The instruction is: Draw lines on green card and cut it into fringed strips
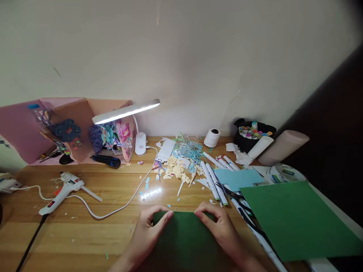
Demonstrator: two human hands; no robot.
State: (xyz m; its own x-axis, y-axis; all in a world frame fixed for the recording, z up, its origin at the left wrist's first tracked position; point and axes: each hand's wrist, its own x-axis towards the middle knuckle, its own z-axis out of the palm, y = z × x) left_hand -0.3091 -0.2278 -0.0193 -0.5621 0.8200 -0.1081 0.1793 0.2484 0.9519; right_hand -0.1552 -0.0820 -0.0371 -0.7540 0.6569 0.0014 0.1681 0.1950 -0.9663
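A dark green sheet [185, 241] is held up at the bottom centre, close to the camera. My left hand [151, 226] pinches its upper left edge, thumb on the near face and fingers behind. On the upper right edge, my right hand [217, 226] grips in the same way. The lower part of the sheet runs out of view. Another green sheet [300, 219] lies at the right, over part of a pair of black scissors [249, 209]. A pale blue sheet [238, 178] is beside it.
Paper scraps [181, 162], white markers [212, 181] and a thread cone [212, 138] lie ahead. A lit lamp [127, 112] stands by pink boxes [107, 107]. At the left are a glue gun [64, 192] and its cable. A black marker holder [244, 142] stands at the back right.
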